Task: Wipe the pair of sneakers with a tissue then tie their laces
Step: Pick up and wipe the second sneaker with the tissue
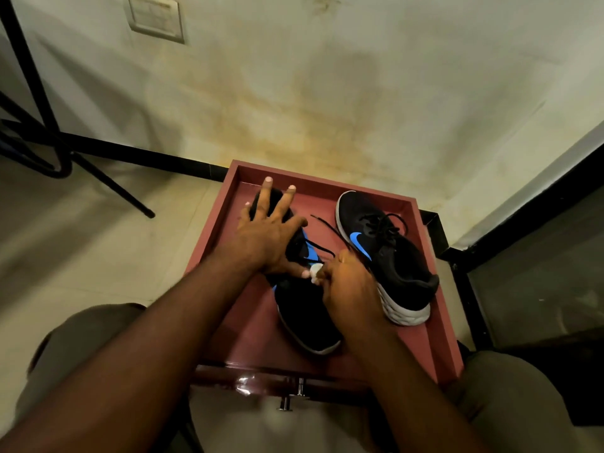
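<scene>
We're sitting at a reddish-brown tray (438, 302) with a raised rim, stained pale wall (327, 93) behind it, tiled floor (81, 243) and black chair legs (108, 181) off to our left. Two black sneakers in the tray: the left sneaker (304, 318) under our hands, the right sneaker (392, 253) just beside it, laces loose. Our left hand (266, 232) lies spread flat on the left sneaker's toe. Our right hand (348, 286) is curled, pinching one small white tissue (315, 271).
</scene>
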The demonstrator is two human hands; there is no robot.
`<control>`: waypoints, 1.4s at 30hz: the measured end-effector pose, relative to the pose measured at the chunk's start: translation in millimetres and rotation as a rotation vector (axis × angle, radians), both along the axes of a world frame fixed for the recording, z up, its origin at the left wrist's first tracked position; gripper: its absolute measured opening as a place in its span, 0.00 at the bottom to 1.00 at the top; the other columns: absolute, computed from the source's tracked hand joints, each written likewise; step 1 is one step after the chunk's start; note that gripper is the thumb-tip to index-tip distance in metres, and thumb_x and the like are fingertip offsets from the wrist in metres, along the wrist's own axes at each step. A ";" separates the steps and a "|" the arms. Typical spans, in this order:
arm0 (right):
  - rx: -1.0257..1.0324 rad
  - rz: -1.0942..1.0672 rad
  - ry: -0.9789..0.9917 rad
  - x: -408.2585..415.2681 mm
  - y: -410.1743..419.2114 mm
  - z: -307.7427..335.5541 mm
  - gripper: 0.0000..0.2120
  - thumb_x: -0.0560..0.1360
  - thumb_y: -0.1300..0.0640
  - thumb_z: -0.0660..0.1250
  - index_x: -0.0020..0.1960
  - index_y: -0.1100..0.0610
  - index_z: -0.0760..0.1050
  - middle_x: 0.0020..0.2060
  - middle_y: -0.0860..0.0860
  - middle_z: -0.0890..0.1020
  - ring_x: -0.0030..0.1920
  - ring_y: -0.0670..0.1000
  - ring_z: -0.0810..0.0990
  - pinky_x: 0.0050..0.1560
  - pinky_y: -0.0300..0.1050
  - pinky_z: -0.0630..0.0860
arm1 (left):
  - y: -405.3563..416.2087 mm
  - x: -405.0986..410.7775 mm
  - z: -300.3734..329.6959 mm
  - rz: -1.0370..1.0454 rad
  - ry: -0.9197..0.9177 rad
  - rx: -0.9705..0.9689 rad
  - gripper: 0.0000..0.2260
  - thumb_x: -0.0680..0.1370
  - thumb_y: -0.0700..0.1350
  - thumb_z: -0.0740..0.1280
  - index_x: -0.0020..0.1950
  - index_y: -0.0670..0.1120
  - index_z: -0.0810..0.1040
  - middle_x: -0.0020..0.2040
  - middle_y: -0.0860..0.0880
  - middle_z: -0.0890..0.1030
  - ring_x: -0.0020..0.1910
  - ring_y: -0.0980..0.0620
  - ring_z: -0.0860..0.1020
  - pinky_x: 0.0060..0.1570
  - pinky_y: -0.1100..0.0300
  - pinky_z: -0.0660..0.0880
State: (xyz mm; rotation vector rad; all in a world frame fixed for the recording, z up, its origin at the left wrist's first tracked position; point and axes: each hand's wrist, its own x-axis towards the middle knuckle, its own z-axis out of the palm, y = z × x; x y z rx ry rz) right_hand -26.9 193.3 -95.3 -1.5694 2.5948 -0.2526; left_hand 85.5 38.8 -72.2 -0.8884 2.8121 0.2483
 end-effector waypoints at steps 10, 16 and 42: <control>-0.009 -0.036 -0.045 28.2 47.1 7.6 0.05 0.75 0.63 0.71 0.43 0.55 0.85 0.44 0.54 0.80 0.43 0.57 0.82 0.40 0.48 0.73 | -5.9 -5.4 -0.1 -0.109 0.014 0.005 0.48 0.66 0.69 0.76 0.80 0.60 0.56 0.84 0.53 0.37 0.77 0.34 0.24 0.75 0.27 0.49; 0.059 -0.115 -0.013 -5.3 -24.6 22.4 0.07 0.79 0.58 0.67 0.50 0.58 0.84 0.46 0.56 0.85 0.48 0.60 0.85 0.46 0.49 0.80 | -2.9 7.0 -0.9 -0.049 0.057 0.021 0.47 0.69 0.71 0.73 0.82 0.58 0.55 0.85 0.51 0.39 0.76 0.34 0.24 0.76 0.27 0.48; 0.066 -0.089 -0.094 25.1 88.1 13.6 0.06 0.79 0.59 0.67 0.47 0.51 0.81 0.48 0.49 0.80 0.48 0.52 0.79 0.46 0.44 0.75 | -4.7 -7.2 2.2 -0.143 0.083 0.117 0.43 0.69 0.66 0.76 0.80 0.59 0.62 0.85 0.55 0.45 0.77 0.38 0.23 0.75 0.28 0.44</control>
